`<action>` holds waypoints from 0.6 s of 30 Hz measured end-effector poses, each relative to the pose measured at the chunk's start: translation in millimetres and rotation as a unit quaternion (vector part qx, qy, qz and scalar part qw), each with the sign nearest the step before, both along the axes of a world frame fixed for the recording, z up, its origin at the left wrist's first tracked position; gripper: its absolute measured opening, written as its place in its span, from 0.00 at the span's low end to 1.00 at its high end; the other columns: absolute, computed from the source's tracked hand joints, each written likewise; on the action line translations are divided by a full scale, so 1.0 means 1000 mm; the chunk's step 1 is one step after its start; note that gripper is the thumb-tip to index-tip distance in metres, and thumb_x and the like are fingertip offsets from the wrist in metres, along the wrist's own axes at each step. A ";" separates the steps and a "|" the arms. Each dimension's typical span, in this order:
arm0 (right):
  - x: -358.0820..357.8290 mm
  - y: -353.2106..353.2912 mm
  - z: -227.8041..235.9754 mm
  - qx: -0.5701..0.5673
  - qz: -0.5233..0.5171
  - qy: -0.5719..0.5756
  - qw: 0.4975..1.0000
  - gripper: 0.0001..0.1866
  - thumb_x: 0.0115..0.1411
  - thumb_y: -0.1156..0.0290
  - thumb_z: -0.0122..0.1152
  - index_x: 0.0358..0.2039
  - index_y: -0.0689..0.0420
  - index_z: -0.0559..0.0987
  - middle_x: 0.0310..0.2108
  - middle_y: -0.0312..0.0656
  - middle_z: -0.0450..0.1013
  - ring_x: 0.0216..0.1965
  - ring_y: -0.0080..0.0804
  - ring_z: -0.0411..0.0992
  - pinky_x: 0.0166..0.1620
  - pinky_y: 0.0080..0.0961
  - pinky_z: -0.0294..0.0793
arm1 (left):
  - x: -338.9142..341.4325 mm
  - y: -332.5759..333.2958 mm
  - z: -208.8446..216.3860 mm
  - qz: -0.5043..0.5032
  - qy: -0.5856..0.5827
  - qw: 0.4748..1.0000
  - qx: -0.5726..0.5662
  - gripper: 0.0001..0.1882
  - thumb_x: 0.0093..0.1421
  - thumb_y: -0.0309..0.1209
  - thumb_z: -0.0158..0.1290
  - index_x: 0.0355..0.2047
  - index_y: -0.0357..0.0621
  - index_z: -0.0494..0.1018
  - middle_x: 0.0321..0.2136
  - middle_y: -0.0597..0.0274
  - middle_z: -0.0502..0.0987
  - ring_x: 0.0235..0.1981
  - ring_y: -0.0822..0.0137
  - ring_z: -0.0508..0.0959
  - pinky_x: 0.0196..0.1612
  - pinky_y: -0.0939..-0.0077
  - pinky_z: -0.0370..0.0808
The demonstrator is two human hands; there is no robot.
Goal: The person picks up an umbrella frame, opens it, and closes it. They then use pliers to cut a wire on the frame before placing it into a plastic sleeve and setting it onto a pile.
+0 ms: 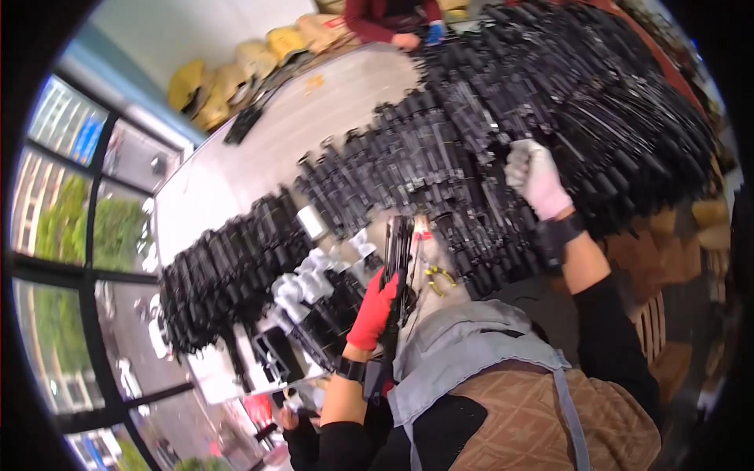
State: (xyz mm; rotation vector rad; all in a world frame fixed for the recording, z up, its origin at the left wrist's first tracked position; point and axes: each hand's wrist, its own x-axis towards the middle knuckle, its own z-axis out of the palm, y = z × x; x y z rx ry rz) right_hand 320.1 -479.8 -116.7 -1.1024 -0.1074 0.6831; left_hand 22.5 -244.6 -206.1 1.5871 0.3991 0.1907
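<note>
My left hand [374, 312], in a red glove, is closed around a slim black folded umbrella frame [398, 245] that stands out above the table edge in front of me. My right hand [539, 179], in a white glove with a pinkish lower part, is raised at the right, over or against the big pile of black folded umbrella frames [487, 125]. Its fingers are curled in, and anything in them is hidden. Between the hands lie pliers with yellow and black handles [440, 280] and a small red-handled tool [422, 235].
A second black stack [228, 267] lies at the left, near pieces with white wrapping [306, 286] and a white block [312, 223]. Across the pale table [353, 90] is a person in a dark red sleeve [369, 21]. Yellow sacks [208, 94] line the wall; windows [86, 212] are at left.
</note>
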 end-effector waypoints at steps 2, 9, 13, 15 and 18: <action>-0.015 0.026 -0.001 0.031 0.073 0.062 0.995 0.14 0.65 0.61 0.48 0.29 0.56 0.77 0.13 0.25 0.56 0.13 0.17 0.53 0.18 0.18 0.52 | -0.007 0.008 0.010 -0.025 0.041 0.967 -0.249 0.29 0.64 0.54 0.48 0.52 0.41 0.70 0.29 0.59 0.79 0.23 0.63 0.79 0.25 0.73 0.75; -0.160 0.075 -0.039 0.010 0.406 0.277 0.871 0.18 0.65 0.55 0.52 0.44 0.56 0.75 0.27 0.37 0.72 0.26 0.30 0.73 0.30 0.30 0.75 | 0.048 0.010 0.039 0.047 -0.202 0.874 -0.440 0.32 0.68 0.56 0.36 0.63 0.48 0.59 0.45 0.53 0.77 0.34 0.62 0.82 0.32 0.72 0.79; -0.171 0.100 0.005 0.030 0.401 0.096 0.910 0.18 0.64 0.55 0.56 0.45 0.56 0.74 0.31 0.34 0.73 0.30 0.28 0.73 0.34 0.33 0.75 | 0.044 0.044 0.059 0.156 -0.241 0.857 -0.427 0.33 0.67 0.57 0.36 0.66 0.52 0.55 0.55 0.49 0.71 0.50 0.58 0.77 0.47 0.60 0.77; -0.143 0.108 0.011 -0.050 0.342 -0.144 0.927 0.19 0.64 0.55 0.55 0.45 0.58 0.74 0.31 0.37 0.74 0.28 0.29 0.73 0.32 0.33 0.74 | 0.042 0.038 0.077 0.099 -0.308 0.837 -0.440 0.33 0.67 0.56 0.37 0.66 0.50 0.56 0.58 0.49 0.68 0.55 0.58 0.73 0.53 0.57 0.73; -0.137 0.133 0.018 -0.106 0.190 -0.576 0.788 0.19 0.65 0.56 0.54 0.44 0.61 0.73 0.30 0.40 0.74 0.25 0.32 0.74 0.30 0.31 0.73 | 0.053 0.025 0.113 0.068 -0.379 0.824 -0.415 0.36 0.66 0.58 0.38 0.65 0.46 0.57 0.59 0.47 0.67 0.58 0.55 0.70 0.58 0.53 0.69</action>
